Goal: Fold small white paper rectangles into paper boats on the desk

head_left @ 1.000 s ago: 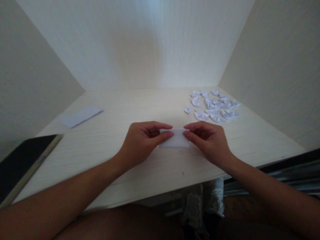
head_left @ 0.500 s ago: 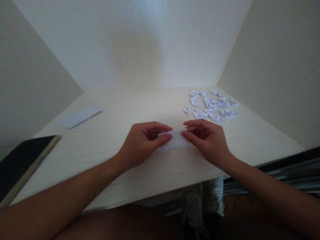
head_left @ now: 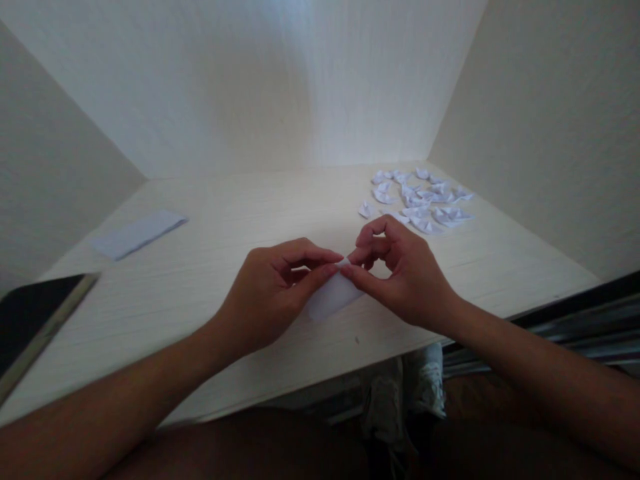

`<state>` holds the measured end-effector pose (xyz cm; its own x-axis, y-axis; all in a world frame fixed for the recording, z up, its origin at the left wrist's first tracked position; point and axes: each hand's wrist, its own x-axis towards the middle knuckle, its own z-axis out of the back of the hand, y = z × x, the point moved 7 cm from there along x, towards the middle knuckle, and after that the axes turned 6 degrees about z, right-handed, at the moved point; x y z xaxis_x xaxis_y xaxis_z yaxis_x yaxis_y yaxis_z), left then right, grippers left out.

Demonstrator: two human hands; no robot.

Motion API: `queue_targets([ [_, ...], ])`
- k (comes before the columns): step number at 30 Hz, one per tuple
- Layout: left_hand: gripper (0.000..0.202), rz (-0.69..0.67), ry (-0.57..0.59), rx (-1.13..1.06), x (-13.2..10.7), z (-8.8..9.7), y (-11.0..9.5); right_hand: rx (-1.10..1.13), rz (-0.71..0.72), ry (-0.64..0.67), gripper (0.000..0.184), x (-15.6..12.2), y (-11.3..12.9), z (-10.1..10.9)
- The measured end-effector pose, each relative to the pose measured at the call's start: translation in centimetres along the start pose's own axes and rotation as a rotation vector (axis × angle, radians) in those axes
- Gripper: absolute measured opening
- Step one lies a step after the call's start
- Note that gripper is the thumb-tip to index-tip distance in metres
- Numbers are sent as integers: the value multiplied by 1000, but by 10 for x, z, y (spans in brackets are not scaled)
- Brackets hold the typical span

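A small white piece of paper (head_left: 332, 297) is held low over the front middle of the table, tilted with one corner toward me. My left hand (head_left: 285, 287) pinches its upper edge between thumb and fingers. Close beside it, my right hand (head_left: 400, 273) pinches the same edge, its index finger curled up; the two thumb tips almost meet. My fingers partly hide the paper's top edge. Behind my right hand lie several small folded paper boats (head_left: 420, 200) in a loose cluster.
A flat stack of white paper (head_left: 140, 233) lies on the table (head_left: 240, 207) at the left. Nearer on that side is a dark flat device (head_left: 40, 320) with a light edge. Panels (head_left: 280, 87) rise at the back and both sides. Shoes (head_left: 425, 380) show below the front edge.
Both hands have drawn together at the paper's top edge, and the paper has turned from level to slanted. My right index finger has lifted and curled. The view has shifted slightly.
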<state>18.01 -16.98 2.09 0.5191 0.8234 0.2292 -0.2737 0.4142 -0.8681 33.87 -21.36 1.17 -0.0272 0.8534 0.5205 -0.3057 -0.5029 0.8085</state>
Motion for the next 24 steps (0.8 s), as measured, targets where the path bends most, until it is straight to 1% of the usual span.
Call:
queue_targets([
  [4,11,-84,-240,80,-12,14,-12,-20,63,-69,30,2,17,0],
  [6,13,-112,-319,108,-18,20,-17,-41,96,-99,28,2,26,-1],
  [7,14,-128,-335,114,-20,21,-19,-74,119,-110,27,1,31,-1],
  [12,15,-237,-295,125,-25,21,-28,-385,266,-90,23,0,55,-3],
  [14,15,-263,-281,136,-26,20,-31,-463,316,-73,20,-1,63,-4],
  [19,14,-330,-287,97,-30,21,-37,-516,389,-65,19,-1,79,-5],
  [24,18,-399,-325,51,-36,24,-44,-520,397,-84,17,-2,86,-5],
])
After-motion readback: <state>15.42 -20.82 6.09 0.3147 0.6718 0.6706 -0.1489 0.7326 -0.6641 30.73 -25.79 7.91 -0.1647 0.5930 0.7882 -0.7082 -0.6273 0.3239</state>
